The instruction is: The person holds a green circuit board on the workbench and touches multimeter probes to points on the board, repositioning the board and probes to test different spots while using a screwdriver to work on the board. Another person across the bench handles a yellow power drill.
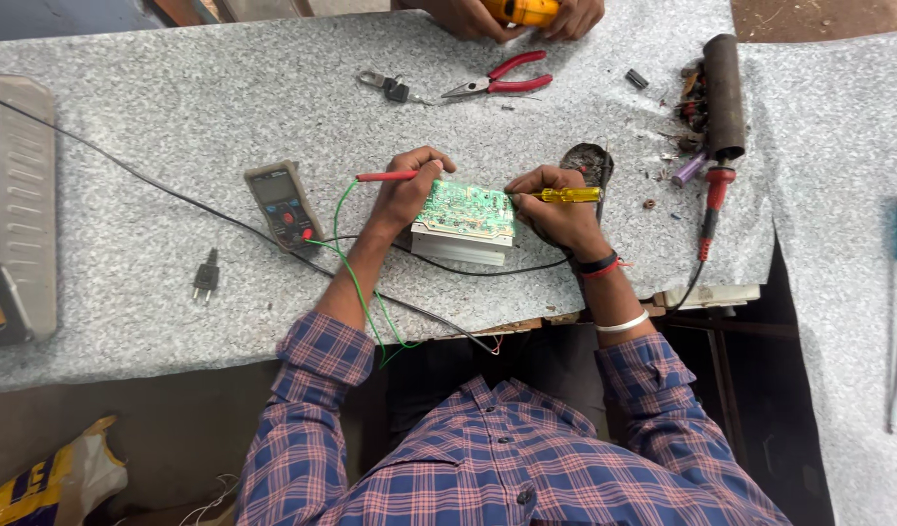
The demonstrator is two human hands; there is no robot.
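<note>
A grey speckled stone-look worktop point(224, 88) fills the scene, its near edge broken by a dark gap where the person sits in a blue and red checked shirt point(507, 458). At the far left edge stands a ribbed grey metal box point(18, 205), with a thin black cable point(156, 185) running from beside it across the top towards the centre.

In the middle, a green printed circuit board on a pale metal base point(465, 216) rests on the worktop between both hands. The left hand point(409, 190) is closed around a red-handled probe point(385, 176), its knuckles touching the board's left edge, with a thin green wire point(343, 244) looping down past the wrist. The right hand point(555, 214), banded at the wrist, grips a yellow clear-handled screwdriver point(565, 195) whose tip meets the board's right edge.

Left of the board lies a grey-green handheld multimeter with a red dial point(285, 205). To the right, a rusty brown metal cylinder point(724, 93) stands above a red-handled soldering iron point(713, 205). Red-handled pliers point(502, 78) lie further back, just before another person's hands point(516, 15), which hold an orange object. A small black plug point(207, 276) sits near the left front.
</note>
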